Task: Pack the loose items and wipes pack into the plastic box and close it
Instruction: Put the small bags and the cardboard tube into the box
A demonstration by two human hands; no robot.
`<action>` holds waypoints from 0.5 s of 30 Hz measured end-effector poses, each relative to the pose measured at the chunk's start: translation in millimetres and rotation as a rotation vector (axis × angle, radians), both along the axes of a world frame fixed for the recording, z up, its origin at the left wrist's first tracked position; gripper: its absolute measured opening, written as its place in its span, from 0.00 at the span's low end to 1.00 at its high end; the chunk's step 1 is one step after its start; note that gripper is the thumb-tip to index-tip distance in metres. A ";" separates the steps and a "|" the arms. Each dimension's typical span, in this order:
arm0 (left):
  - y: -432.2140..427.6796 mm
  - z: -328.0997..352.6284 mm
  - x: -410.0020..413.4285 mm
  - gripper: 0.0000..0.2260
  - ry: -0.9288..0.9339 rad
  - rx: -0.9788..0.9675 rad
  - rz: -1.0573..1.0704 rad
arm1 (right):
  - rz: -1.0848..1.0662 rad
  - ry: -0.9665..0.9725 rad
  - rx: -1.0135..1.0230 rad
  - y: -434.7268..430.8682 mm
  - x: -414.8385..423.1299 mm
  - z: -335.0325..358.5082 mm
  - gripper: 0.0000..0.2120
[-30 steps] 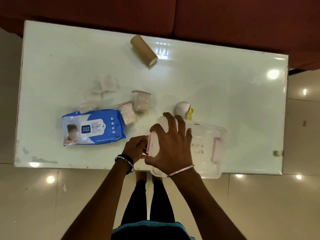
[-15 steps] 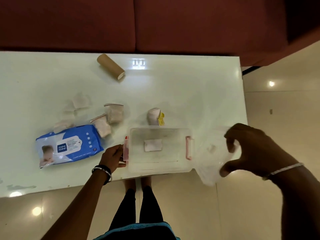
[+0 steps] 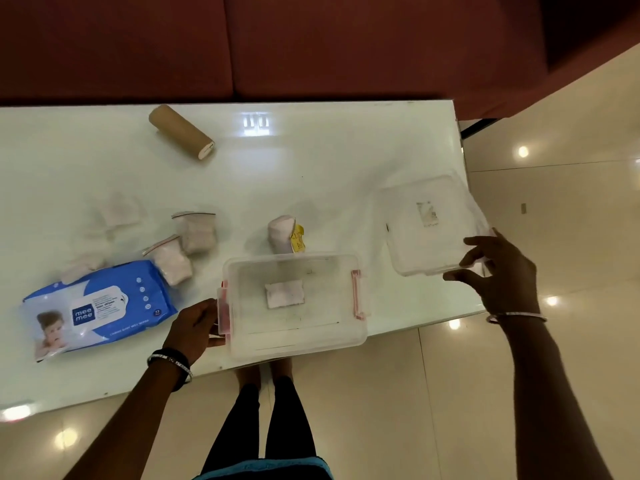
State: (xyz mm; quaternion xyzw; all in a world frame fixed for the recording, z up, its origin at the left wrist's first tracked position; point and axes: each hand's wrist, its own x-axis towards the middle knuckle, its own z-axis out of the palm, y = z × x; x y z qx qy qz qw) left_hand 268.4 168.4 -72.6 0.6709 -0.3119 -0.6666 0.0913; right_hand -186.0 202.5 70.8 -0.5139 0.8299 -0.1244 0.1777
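At lower centre, box (image 3: 294, 303) sits open, one white pad (image 3: 284, 294) inside; left hand (image 3: 195, 325) grips its pink latch. Right hand (image 3: 498, 271) pinches lid (image 3: 429, 223) at right. Wipes (image 3: 98, 306) lie lower left.

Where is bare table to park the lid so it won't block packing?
Free: the stretch between the cardboard tube and the lid, behind the plastic box; also the far-left table behind the pouches. Crowded: left of the box, where the wipes pack and zip pouches cluster.
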 end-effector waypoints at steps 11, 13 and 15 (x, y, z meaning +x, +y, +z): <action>-0.3 -6.7 5.7 0.12 -0.006 -0.012 -0.016 | -0.169 -0.046 0.165 28.4 37.8 -131.0 0.09; 0.3 -8.3 5.7 0.13 -0.013 -0.010 -0.005 | -0.174 -0.021 0.195 29.6 43.6 -139.1 0.08; 1.4 -8.4 5.3 0.13 -0.011 -0.012 0.005 | -0.201 0.001 0.198 29.0 48.5 -143.9 0.08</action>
